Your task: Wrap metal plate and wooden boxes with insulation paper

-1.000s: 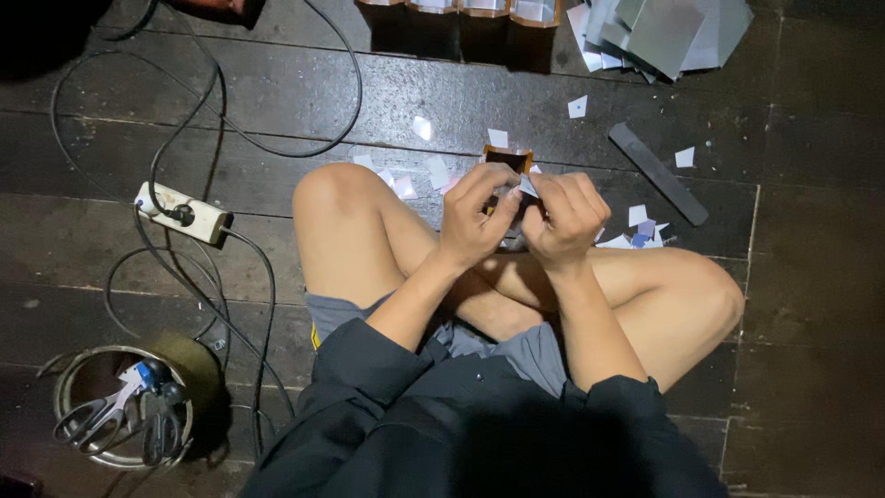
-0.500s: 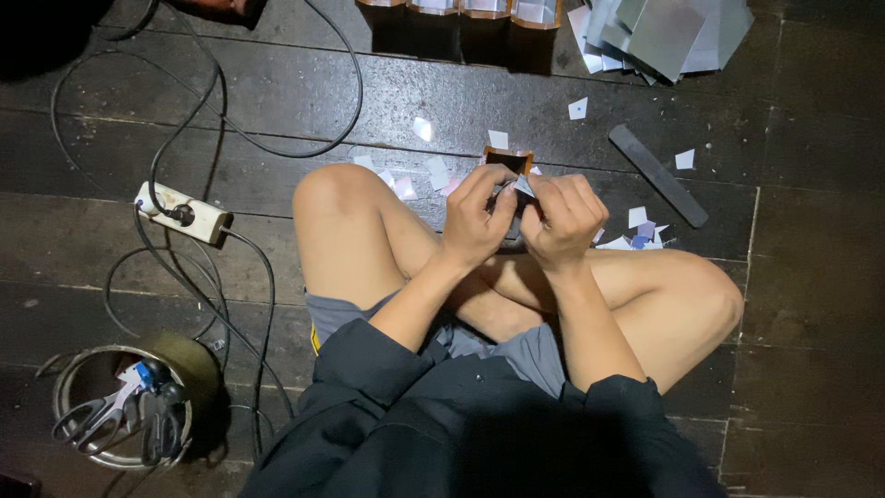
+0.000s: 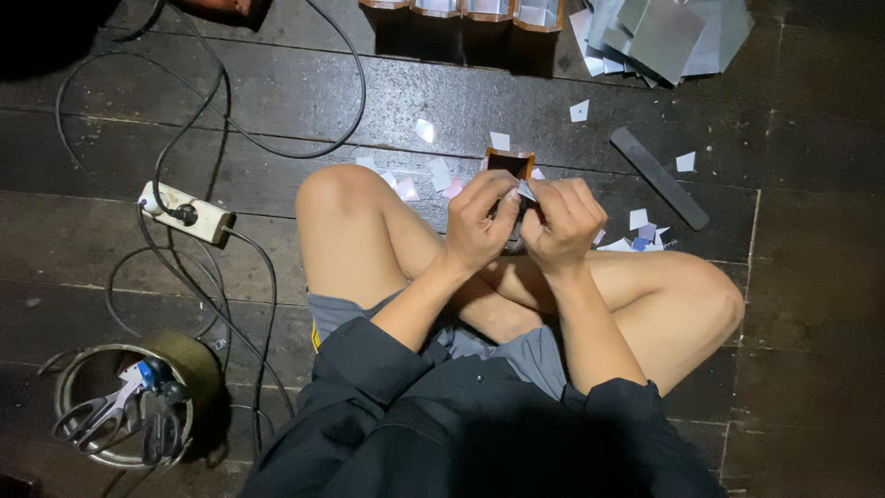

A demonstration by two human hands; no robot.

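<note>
- both hands are working together over the crossed legs: the left hand (image 3: 479, 226) is curling shut around a small brown open-ended box (image 3: 509, 166), steadying it.
- the right hand (image 3: 564, 226) is pinching a small pale silvery paper piece (image 3: 525, 191) at the box's edge (fingertips closed tight).
- it is probably best keeping the piece flat and aligned while pressing.

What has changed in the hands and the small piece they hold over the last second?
Little. The left hand and right hand have drawn slightly closer over the small brown-edged piece, their fingers pinching a shiny scrap between them. Nothing was picked up or let go. The power strip, the grey bar, the foil sheets and the tin with scissors lie as before.
</note>
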